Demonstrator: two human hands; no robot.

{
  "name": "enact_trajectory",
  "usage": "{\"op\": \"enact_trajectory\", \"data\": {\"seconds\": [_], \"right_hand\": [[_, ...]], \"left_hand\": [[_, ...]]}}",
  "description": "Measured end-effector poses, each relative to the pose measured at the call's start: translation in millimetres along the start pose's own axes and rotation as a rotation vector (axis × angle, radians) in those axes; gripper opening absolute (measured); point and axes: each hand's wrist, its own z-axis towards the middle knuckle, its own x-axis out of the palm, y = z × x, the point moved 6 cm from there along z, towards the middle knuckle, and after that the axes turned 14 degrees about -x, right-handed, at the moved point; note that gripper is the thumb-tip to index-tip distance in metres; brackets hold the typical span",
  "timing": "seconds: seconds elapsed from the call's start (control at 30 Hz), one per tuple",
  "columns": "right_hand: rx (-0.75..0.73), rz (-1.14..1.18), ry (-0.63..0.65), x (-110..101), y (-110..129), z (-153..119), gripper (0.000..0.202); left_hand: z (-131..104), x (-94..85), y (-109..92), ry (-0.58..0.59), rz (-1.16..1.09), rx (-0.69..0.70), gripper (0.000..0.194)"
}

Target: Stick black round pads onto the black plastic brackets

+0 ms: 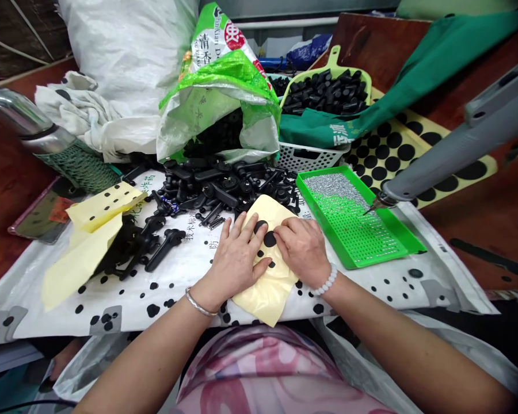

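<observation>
A yellow backing sheet (263,299) with several black round stickers (269,239) lies on the white table cover in front of me. Flat on its left side rests my left hand (237,259), fingers spread, holding nothing. My right hand (304,247) is at the sheet's right side, thumb and forefinger pinched together beside a black dot; what is between the fingertips is too small to make out. Behind the sheet is a pile of black plastic parts (224,190). More black parts (166,247) lie left of my left hand.
A green tray of small metal pieces (349,256) sits to the right, under a grey power screwdriver (440,155). Behind stand an open green bag (216,80) and a scoop of black pieces (334,54). A flask (47,126) and yellow sheets (80,259) are left.
</observation>
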Motion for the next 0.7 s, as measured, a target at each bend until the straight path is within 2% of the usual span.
{"op": "enact_trajectory", "data": {"seconds": [0.27, 0.4, 0.57, 0.7], "right_hand": [[-0.154, -0.01, 0.04, 5, 20, -10, 0.028], [-0.162, 0.02, 0.034, 0, 22, -19, 0.026], [-0.031, 0.16, -0.044, -6, 6, -14, 0.023], [0.128, 0.234, -0.006, 2, -10, -4, 0.017]], "left_hand": [[0, 1.4, 1, -0.004, 0.001, 0.003, 0.056], [0, 1.3, 1, -0.005, -0.009, 0.002, 0.058], [0, 1.7, 2, -0.001, -0.013, 0.001, 0.058], [-1, -0.9, 2, -0.022, -0.015, 0.021, 0.056]]}}
